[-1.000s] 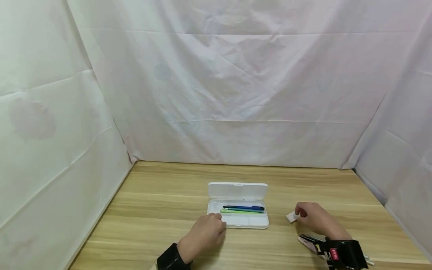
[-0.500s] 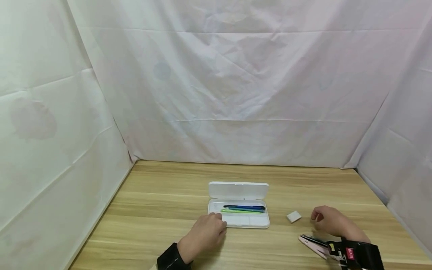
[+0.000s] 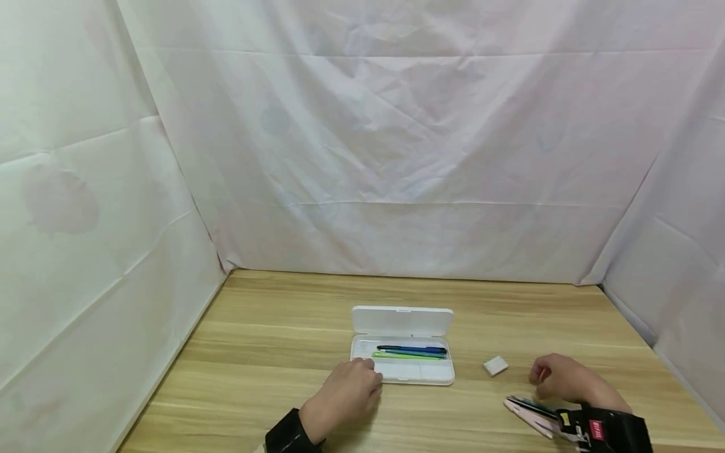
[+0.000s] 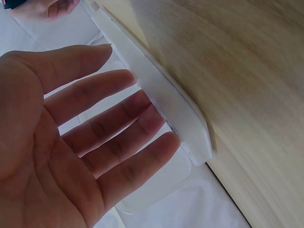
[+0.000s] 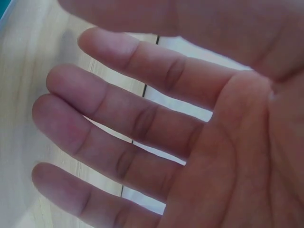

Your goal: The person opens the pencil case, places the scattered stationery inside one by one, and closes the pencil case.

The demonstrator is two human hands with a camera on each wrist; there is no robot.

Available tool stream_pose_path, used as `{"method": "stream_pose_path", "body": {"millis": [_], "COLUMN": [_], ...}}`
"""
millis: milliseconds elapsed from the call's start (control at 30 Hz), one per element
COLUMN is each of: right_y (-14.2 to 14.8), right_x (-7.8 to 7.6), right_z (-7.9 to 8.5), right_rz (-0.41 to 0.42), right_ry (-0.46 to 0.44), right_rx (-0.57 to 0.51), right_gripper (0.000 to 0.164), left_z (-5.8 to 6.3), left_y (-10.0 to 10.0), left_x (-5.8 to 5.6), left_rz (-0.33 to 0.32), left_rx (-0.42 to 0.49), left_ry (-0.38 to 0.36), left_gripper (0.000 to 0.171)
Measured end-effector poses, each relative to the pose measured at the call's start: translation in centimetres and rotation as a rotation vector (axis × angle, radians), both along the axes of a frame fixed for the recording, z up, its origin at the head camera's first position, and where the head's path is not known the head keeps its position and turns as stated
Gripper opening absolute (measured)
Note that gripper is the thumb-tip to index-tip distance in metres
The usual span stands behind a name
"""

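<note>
A white pencil case (image 3: 418, 375) lies with its lid raised on the table, dark blue and green pens (image 3: 411, 352) in its back compartment. My left hand (image 3: 345, 391) rests at its front left corner; in the left wrist view the fingers, only slightly bent, reach the case's wall (image 4: 166, 97). My right hand (image 3: 569, 379) is over the table at the right, its fingers loosely bent and holding nothing, as the right wrist view shows. Left of it lies a white block-shaped eraser (image 3: 496, 366), apart from the fingers.
Slim pale pink and black items (image 3: 529, 415) lie near the right hand, partly covered by the black wrist strap (image 3: 614, 431). White cloth (image 3: 396, 157) hangs along the back and both sides of the wooden table (image 3: 272, 340).
My right hand has left the eraser and drawn back to the right and toward me. The eraser stays on the table. My left hand keeps its place at the pencil case.
</note>
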State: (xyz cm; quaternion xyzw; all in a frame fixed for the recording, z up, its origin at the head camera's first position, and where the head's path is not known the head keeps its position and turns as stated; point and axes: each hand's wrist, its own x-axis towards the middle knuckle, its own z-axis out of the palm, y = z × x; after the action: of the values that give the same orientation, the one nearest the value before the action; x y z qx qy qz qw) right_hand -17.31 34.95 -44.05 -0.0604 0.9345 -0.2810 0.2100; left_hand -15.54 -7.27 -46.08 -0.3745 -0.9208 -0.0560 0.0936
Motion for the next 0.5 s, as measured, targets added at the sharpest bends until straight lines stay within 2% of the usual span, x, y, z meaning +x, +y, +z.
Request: {"method": "stream_pose_path", "body": {"millis": [300, 500], "right_y": [0.06, -0.47], "right_x": [0.09, 0.14], "right_z": [-0.39, -0.66], "right_rz": [0.041, 0.005], "right_ry": [0.002, -0.025], "right_rx": [-0.015, 0.004], "right_gripper": [0.02, 0.022], "left_z": [0.05, 0.1], "left_y": [-0.01, -0.01], "left_x": [0.06, 0.06], "left_rz": [-0.002, -0.005], "left_rx": [0.01, 0.015], "left_ry": [-0.004, 0.008], "left_gripper": [0.012, 0.012]}}
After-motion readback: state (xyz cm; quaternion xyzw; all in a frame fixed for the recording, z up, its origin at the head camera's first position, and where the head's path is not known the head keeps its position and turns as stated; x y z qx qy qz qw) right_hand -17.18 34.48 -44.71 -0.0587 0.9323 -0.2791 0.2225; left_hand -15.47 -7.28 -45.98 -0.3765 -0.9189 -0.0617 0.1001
